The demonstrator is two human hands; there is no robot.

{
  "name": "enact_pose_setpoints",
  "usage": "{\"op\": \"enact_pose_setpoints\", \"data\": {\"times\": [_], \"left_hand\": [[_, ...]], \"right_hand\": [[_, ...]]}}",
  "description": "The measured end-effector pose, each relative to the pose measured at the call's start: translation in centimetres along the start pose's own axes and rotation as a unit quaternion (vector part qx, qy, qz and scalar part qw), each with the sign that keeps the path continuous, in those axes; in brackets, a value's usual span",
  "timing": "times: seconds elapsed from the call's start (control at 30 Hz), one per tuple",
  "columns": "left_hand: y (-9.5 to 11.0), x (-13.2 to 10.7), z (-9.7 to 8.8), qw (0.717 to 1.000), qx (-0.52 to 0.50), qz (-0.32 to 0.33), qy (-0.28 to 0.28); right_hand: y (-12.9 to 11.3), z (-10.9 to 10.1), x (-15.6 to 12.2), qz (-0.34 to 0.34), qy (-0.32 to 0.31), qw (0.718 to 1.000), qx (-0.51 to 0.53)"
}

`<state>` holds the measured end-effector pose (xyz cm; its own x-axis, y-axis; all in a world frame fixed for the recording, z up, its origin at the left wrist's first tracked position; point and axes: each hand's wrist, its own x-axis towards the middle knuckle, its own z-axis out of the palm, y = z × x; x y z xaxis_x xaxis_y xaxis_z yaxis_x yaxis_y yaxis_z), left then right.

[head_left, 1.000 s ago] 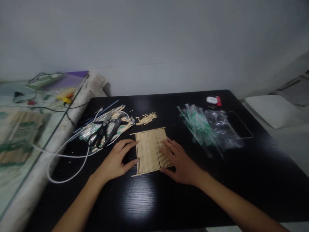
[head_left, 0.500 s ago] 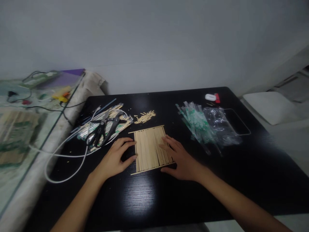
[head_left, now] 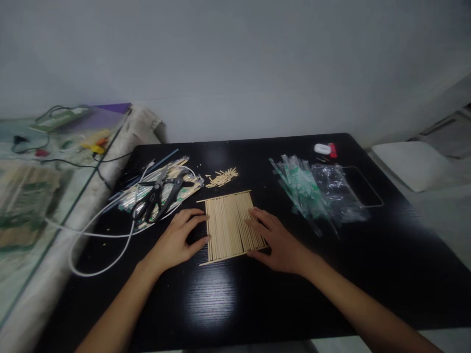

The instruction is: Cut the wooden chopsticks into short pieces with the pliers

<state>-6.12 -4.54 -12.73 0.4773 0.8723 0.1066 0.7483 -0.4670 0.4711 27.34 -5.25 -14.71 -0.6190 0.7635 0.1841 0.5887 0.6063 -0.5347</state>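
Note:
A flat panel of thin wooden sticks lies side by side on the black table, with a crosswise stick along its far end and another along its near end. A narrow dark gap runs between the sticks right of the middle. My left hand is open, fingers apart, its fingertips at the panel's left edge. On the other side my right hand is open too, its spread fingers resting over the right-hand sticks and its thumb near the lower right corner. Just beyond the panel is a pile of short cut stick pieces.
Black-handled scissors and another black-handled tool lie on wrapped sticks at left, with a looping white cable. Green-printed plastic wrappers, a clear bag, a phone-like dark slab and a white case lie right.
Both hands stay at the panel's sides in nearly the same pose. The whole view has shifted very slightly.

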Motion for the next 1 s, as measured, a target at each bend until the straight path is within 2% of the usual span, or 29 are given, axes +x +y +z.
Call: {"op": "enact_pose_setpoints", "data": {"times": [0.2,0.3,0.4,0.5,0.6,0.73,0.87,1.0], "left_hand": [[0.0,-0.1,0.0,1.0,-0.005,-0.001,0.0],[0.4,0.1,-0.4,1.0,-0.011,-0.007,0.017],[0.7,1.3,-0.8,0.999,-0.001,-0.012,0.045],[0.9,3.4,-1.1,0.998,0.02,-0.017,0.058],[1.2,5.9,-1.2,0.998,0.044,-0.012,0.035],[2.4,8.3,-1.4,0.996,0.085,-0.015,-0.032],[3.4,9.1,-1.7,0.992,0.095,-0.031,-0.083],[3.3,9.1,-1.7,0.992,0.085,-0.026,-0.091]], "right_hand": [[0.1,-0.2,0.0,-0.007,-0.008,1.0,0.008],[0.0,-0.6,-0.2,0.002,-0.017,1.0,0.007],[-0.2,-0.9,-0.4,0.017,-0.018,1.0,0.007],[-0.3,-1.1,-0.5,0.022,-0.014,1.0,0.004],[-0.4,-0.9,-0.5,0.02,-0.011,1.0,-0.001],[-0.4,-0.7,-0.6,0.021,-0.013,1.0,-0.01],[-0.4,-0.7,-0.6,0.01,-0.007,1.0,-0.012],[-0.4,-0.7,-0.5,0.007,-0.001,1.0,-0.009]]}}
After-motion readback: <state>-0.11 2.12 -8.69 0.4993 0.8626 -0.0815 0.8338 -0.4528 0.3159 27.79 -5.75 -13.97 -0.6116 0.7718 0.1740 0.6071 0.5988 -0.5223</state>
